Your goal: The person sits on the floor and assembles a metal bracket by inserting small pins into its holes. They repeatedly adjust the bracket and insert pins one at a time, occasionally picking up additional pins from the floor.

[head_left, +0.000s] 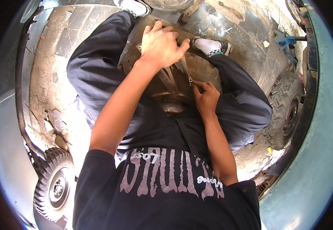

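Left hand (162, 45) presses, fingers curled, on the rusty round metal housing (170, 90) — between the knees. Right hand (206, 96) pinches a thin grey metal wrench (186, 69).

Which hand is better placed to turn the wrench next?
Probably the right hand: its fingertips already pinch the lower end of the wrench. The left hand is pressed on the metal housing above, seemingly bracing it.

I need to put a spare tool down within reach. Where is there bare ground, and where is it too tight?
Bare dusty floor lies beside the left knee, up to the small tyre. Crowded: both hands, left hand and right hand, work the wrench on the metal housing between the legs.
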A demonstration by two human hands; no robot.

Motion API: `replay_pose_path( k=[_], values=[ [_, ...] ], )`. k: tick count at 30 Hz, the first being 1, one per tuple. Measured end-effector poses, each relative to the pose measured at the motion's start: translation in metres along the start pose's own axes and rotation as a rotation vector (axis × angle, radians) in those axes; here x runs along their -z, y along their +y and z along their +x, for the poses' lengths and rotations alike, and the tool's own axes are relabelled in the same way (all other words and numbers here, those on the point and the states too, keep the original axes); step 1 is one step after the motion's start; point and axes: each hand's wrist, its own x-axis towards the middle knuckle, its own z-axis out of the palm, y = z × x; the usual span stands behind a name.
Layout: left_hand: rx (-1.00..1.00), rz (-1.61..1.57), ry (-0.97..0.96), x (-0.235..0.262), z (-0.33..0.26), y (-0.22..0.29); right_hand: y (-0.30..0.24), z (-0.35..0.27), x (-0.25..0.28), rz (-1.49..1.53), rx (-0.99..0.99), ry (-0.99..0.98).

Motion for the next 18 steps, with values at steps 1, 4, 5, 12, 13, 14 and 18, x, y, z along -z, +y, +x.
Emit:
replay_pose_path(
  k=[1, 4, 5, 12, 13, 14, 18],
  values=[
    [-0.007, 0.000, 0.016, -0.001, 0.000, 0.000, -0.002, -0.003, -0.004, 0.000, 0.003, 0.020],
    [-0.014, 0.005, 0.040, -0.004, 0.000, -0.001, 0.001, -0.002, -0.001, -0.012, 0.018, 0.006],
    [-0.007, 0.009, 0.032, -0.003, 0.000, 0.000, 0.004, 0.000, 0.003, -0.019, 0.025, -0.009],
    [-0.014, 0.012, 0.072, -0.008, 0.001, -0.002, 0.011, -0.002, 0.001, 0.270, -0.393, 0.106],
    [-0.005, 0.015, 0.062, -0.007, 0.001, -0.001, 0.006, -0.003, 0.003, 0.351, -0.493, 0.076],
    [0.005, 0.018, 0.053, -0.004, 0.000, 0.000, 0.004, -0.002, 0.004, 0.433, -0.593, 0.045],
    [0.045, 0.023, 0.065, -0.003, 0.000, 0.003, 0.024, -0.004, -0.004, 0.494, -0.673, -0.037]
  ],
)
